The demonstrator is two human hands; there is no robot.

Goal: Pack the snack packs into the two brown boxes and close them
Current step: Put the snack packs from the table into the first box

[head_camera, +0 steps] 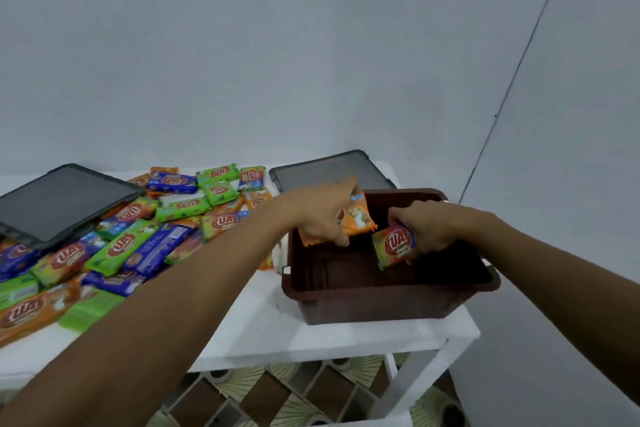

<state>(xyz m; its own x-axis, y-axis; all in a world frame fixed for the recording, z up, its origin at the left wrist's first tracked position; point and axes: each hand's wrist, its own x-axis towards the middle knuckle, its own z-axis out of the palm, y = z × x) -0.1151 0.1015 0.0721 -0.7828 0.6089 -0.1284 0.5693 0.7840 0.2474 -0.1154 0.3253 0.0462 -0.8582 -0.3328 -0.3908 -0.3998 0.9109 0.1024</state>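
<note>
Seemingly to start a row along its far wall, the left hand (323,215) is clasping an orange pack (360,218) in a curled grip at 11 o'clock inside the brown box (374,305), while the right hand (434,229) is pinching a green pack (393,248) at 2 o'clock.

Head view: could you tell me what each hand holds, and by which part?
Left hand: orange pack, over its left half; right hand: green pack, at its right end.
</note>
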